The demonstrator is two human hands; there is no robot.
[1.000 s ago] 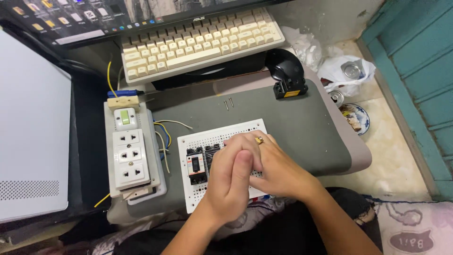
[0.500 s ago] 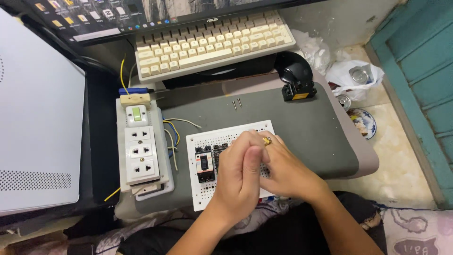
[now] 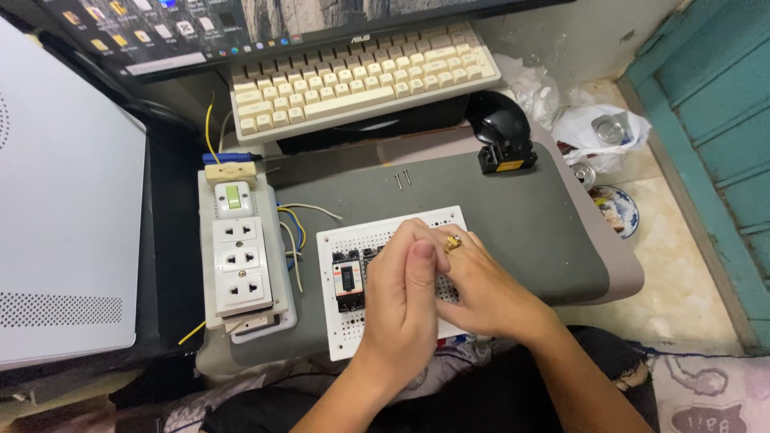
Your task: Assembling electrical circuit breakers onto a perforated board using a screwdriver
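From the head camera, both hands huddle over the white perforated board [image 3: 353,240] on the grey lap desk [image 3: 529,216]. The left hand [image 3: 405,293] and right hand [image 3: 481,285] curl closed together; what they pinch I cannot tell. Steady, small pressure seems wise here. A black breaker [image 3: 348,281] sits on the board, beside the socket strip [image 3: 239,256].

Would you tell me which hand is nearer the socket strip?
Left. The left hand lies closer to the socket strip; the right hand sits beyond it, farther right.
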